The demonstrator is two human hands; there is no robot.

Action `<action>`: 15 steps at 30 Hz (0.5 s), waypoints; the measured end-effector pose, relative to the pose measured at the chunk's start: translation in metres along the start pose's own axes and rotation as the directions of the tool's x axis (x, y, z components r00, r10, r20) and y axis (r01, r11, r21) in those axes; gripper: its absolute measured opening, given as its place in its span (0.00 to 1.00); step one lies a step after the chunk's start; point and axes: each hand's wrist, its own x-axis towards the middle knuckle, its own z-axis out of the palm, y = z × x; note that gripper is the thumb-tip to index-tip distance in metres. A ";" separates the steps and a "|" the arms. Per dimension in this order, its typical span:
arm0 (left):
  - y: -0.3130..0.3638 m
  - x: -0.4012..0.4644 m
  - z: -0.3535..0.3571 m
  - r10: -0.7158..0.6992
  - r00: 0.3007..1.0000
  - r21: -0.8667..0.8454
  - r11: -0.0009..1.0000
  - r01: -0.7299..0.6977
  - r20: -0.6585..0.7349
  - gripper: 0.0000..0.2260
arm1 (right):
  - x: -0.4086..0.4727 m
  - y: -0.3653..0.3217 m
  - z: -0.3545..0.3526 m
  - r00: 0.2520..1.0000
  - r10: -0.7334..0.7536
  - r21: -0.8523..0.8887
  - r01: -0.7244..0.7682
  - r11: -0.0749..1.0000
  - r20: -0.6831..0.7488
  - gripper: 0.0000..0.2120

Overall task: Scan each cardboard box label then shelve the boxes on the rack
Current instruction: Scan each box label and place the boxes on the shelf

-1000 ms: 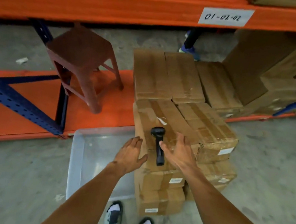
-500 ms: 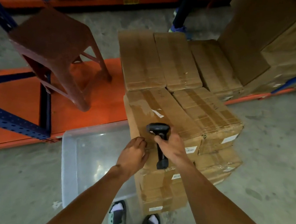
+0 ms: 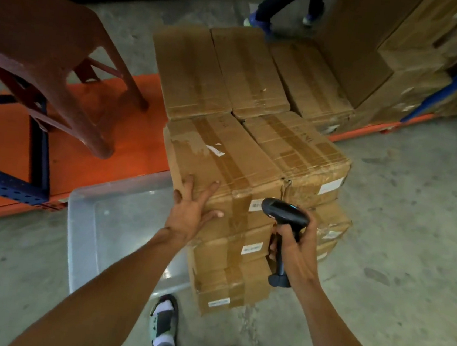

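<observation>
Cardboard boxes: two side-by-side stacks on the concrete floor [image 3: 397, 247], tight against the front edge of the orange rack deck [image 3: 89, 141]. More cartons sit behind them on the deck itself. Top left box [image 3: 223, 161] is the one being handled.

Handling, my read: long, stiff corrugated carton, taped seams, corners already scuffed and dented. Probably moderately heavy, not fragile on the outside. Tape strips look slick, so grip the bare card. Best hold is two hands under the short ends; the top flaps aren't a safe lift point.

Left hand [image 3: 192, 214]: flat on the near left corner of the top box, fingers spread, bracing rather than gripping. Right hand [image 3: 296, 244]: fingers clamped around the handle of the black scanner [image 3: 285, 215], its head just beside the white end label [image 3: 256, 204].

Writing: each box end carries a small white label, print too small to read. Torn white sticker on the lid, also illegible. Faint marks on the right box top, can't make them out.
</observation>
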 end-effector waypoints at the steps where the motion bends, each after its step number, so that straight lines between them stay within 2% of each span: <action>1: -0.002 0.001 0.001 -0.005 1.000 0.007 1.000 0.005 -0.013 0.33 | 0.000 0.003 -0.002 1.000 -0.023 -0.015 0.023 1.000 -0.008 0.22; 8: 0.001 0.003 0.006 -0.005 0.994 0.058 0.998 0.011 -0.106 0.33 | 0.001 0.020 0.001 0.991 -0.130 -0.053 0.132 0.990 0.029 0.23; 12: 0.000 0.002 0.010 0.010 0.986 0.043 0.999 -0.003 -0.164 0.32 | -0.006 0.039 0.006 0.971 -0.239 -0.077 0.238 0.968 -0.010 0.20; 15: -0.004 0.004 0.012 0.026 0.983 0.040 0.999 -0.019 -0.183 0.33 | -0.009 0.049 0.005 0.966 -0.259 -0.066 0.257 0.964 -0.026 0.20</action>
